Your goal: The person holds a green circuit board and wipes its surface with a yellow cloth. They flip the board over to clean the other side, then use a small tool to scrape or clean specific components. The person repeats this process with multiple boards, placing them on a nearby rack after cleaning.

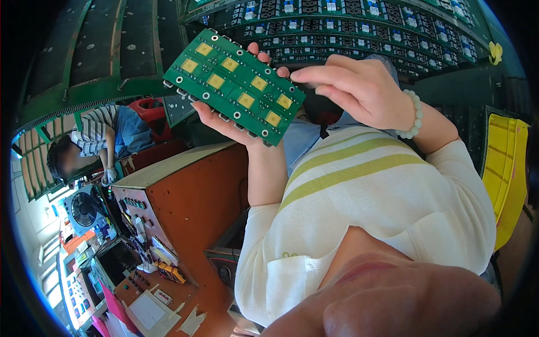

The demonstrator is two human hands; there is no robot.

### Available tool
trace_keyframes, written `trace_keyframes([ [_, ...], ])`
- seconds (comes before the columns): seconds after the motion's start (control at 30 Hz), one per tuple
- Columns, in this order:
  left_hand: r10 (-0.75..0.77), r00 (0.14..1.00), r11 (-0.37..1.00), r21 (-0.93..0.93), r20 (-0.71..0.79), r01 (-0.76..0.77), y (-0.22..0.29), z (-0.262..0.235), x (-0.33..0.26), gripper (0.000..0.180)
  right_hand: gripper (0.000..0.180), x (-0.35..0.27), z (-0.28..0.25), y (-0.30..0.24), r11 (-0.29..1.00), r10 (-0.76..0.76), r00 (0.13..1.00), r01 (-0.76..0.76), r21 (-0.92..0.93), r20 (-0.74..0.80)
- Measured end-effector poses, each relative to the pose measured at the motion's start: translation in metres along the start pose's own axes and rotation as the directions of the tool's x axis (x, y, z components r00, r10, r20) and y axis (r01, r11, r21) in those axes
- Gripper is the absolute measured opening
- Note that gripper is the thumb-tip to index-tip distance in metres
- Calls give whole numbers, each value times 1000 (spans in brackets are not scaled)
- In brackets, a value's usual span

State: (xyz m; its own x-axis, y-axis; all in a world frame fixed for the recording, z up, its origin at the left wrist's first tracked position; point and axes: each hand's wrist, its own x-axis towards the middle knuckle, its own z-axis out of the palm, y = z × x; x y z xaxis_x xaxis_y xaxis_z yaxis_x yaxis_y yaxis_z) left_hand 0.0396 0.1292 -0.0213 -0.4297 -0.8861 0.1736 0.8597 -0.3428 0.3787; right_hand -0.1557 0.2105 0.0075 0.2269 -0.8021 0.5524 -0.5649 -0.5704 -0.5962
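Note:
A green circuit board (236, 87) is raised in front of me, tilted, with its solder side showing several square gold pads and ringed holes. My left hand (236, 126) grips it across its width, thumb along the near edge and fingertips showing past the far edge. Dark parts stick out beneath the near edge. My right hand (362, 92), with a pale bead bracelet (416, 115) at the wrist, hovers by the board's right end. Its index finger stretches toward the board's edge, with a small gap to the thumb; I see nothing held there.
Green racks carry rows of populated boards (348, 28) beyond my hands; slatted shelving (95, 45) stands at left. An orange-brown cabinet (196, 196) and a cluttered desk (208, 314) are lower left. Another person (106, 132) bends forward at far left. A yellow bin (505, 168) stands at right.

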Motion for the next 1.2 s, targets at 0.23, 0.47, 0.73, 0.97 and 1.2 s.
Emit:
trace_keyframes([
  [0.23,15,1000,1000,-24,-23,-15,-5,8,4,92,46,-13,15,3,1000,7,986,-6,-6,166],
  [0.47,74,996,997,-5,-42,-74,-7,13,4,91,36,-13,25,8,996,-16,995,24,-81,97],
  [0.73,81,985,964,265,-149,-39,-11,15,3,88,38,-6,11,7,998,37,999,-35,47,-33],
  [0.97,-23,995,991,130,-96,36,-19,21,1,90,37,3,9,10,999,39,999,-39,22,-12],
  [1.2,-70,993,996,52,-94,76,-16,20,-2,95,38,4,12,9,996,50,985,-38,-78,165],
])
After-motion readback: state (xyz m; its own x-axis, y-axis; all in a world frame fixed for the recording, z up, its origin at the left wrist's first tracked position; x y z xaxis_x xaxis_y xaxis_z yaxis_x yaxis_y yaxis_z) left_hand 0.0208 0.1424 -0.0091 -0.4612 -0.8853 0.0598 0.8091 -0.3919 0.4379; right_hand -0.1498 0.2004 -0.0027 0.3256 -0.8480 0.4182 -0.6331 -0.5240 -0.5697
